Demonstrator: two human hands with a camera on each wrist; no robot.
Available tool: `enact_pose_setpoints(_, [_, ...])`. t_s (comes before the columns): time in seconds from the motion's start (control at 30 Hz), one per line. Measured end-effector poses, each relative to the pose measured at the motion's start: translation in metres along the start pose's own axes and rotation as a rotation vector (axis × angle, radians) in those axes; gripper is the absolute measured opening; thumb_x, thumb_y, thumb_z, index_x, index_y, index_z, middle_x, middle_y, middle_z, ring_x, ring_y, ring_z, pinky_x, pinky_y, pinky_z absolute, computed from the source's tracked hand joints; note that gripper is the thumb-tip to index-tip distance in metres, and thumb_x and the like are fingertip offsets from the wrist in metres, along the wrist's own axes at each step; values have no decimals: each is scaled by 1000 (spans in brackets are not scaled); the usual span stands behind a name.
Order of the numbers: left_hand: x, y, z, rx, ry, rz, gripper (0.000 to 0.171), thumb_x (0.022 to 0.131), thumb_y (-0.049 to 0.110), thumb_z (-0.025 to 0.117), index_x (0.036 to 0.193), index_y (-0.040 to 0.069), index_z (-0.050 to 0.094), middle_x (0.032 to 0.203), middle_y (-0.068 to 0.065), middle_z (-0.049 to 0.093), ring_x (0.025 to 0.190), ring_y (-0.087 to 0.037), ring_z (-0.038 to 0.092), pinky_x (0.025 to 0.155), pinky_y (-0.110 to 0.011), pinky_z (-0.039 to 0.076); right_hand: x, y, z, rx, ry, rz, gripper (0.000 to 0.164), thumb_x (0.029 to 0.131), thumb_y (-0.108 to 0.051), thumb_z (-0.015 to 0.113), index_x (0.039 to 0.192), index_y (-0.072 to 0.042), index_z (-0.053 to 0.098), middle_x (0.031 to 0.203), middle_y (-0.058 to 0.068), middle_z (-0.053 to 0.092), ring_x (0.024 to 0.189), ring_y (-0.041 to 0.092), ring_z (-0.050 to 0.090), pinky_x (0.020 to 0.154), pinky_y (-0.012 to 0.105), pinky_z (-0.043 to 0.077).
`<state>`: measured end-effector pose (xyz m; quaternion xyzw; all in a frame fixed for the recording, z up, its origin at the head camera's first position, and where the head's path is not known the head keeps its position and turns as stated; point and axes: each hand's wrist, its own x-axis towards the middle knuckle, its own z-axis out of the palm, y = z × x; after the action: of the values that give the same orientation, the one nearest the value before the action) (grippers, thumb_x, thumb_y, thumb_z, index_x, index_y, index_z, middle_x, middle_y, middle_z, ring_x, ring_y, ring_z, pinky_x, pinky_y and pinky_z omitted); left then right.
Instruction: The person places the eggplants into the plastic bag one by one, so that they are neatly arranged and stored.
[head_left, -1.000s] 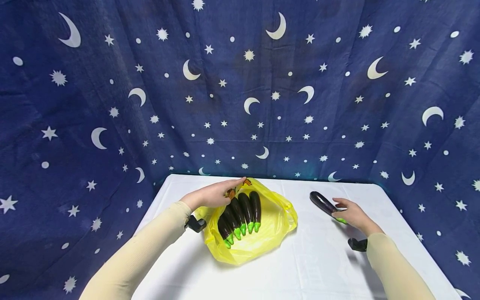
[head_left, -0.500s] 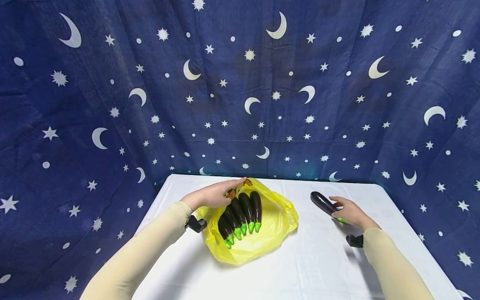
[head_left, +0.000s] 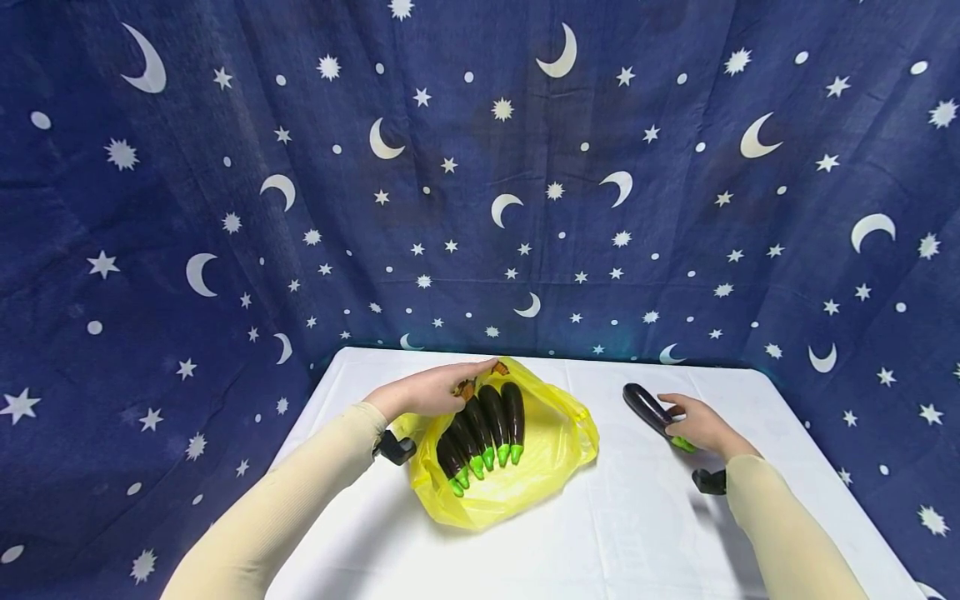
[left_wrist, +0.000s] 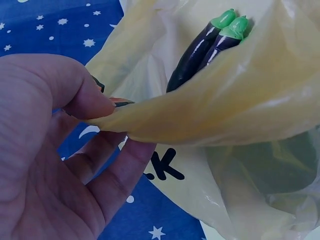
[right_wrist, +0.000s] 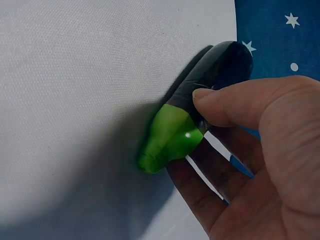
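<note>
My left hand [head_left: 431, 390] pinches the far left edge of a yellow plastic bag [head_left: 551, 467] between thumb and fingers, holding its mouth wide. Several dark purple eggplants [head_left: 491, 417] with bright green stem ends lie side by side within the bag. To the right, my right hand [head_left: 701, 427] pinches a single eggplant [head_left: 643, 403] near its green cap. The right wrist view shows the thumb [right_wrist: 220, 102] on top of this eggplant and the other fingers around its far side, close over the white cloth.
A white cloth covers the table [head_left: 547, 554]. Behind it and along both sides hangs a dark blue curtain [head_left: 480, 242] with moons and stars. Black wrist cameras [head_left: 396, 448] are strapped at both wrists.
The right wrist has shifted slightly left, and the right hand's eggplant has moved very little. The left hand and the bag hold their place.
</note>
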<state>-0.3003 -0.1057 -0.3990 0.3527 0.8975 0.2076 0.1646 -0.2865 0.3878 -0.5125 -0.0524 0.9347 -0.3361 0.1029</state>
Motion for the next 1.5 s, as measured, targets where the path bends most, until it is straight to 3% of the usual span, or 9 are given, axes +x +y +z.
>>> enact_pose_setpoints(0.2, [1, 5, 0, 2, -14, 15, 80, 97, -1, 55, 165, 23, 21, 166, 3, 30, 138, -13, 41, 117, -36, 33, 1, 3, 1, 5, 6, -2, 67, 88, 0, 67, 148, 12, 41, 125, 36, 59, 111, 44, 59, 91, 54, 48])
enact_pose_setpoints(0.47, [1, 4, 1, 7, -15, -1, 80, 98, 0, 56, 165, 25, 21, 165, 3, 31, 128, -13, 46, 111, -34, 38, 4, 7, 3, 2, 1, -12, 69, 87, -2, 69, 149, 11, 40, 124, 35, 60, 111, 43, 60, 91, 54, 48])
enact_pose_setpoints(0.63, [1, 4, 2, 3, -14, -1, 80, 97, 0, 56, 165, 26, 21, 153, 1, 44, 114, -17, 48, 94, -33, 41, 4, 7, 4, 7, -13, -11, 71, 86, -2, 69, 150, 11, 39, 123, 34, 60, 108, 39, 60, 86, 48, 50])
enact_pose_setpoints(0.73, [0, 5, 2, -3, -14, 4, 80, 97, 0, 55, 165, 25, 21, 154, -1, 45, 114, -18, 48, 92, -34, 41, 1, 4, 4, 30, -16, -9, 71, 87, -1, 68, 151, 11, 38, 124, 35, 59, 105, 37, 60, 83, 44, 51])
enact_pose_setpoints(1.03, [1, 4, 1, 21, -10, 0, 81, 97, 0, 55, 165, 27, 21, 163, 5, 34, 115, -15, 48, 98, -31, 41, -6, -2, 2, 230, -18, 65, 78, 95, -9, 68, 160, 2, 25, 135, 37, 50, 100, 29, 59, 72, 38, 54])
enact_pose_setpoints(1.27, [0, 4, 0, 24, -9, -1, 80, 97, 1, 55, 165, 25, 21, 166, 3, 30, 123, -13, 46, 110, -33, 39, -7, -3, 4, 396, -26, 80, 87, 95, -12, 71, 163, -4, 19, 140, 33, 49, 107, 25, 64, 83, 39, 58])
enact_pose_setpoints(1.5, [0, 4, 1, 7, -10, -9, 80, 98, 1, 56, 165, 25, 21, 164, 2, 34, 119, -16, 47, 109, -34, 40, -11, -12, 6, 582, -35, 49, 88, 96, -14, 72, 165, -10, 17, 145, 33, 48, 109, 23, 67, 92, 50, 56])
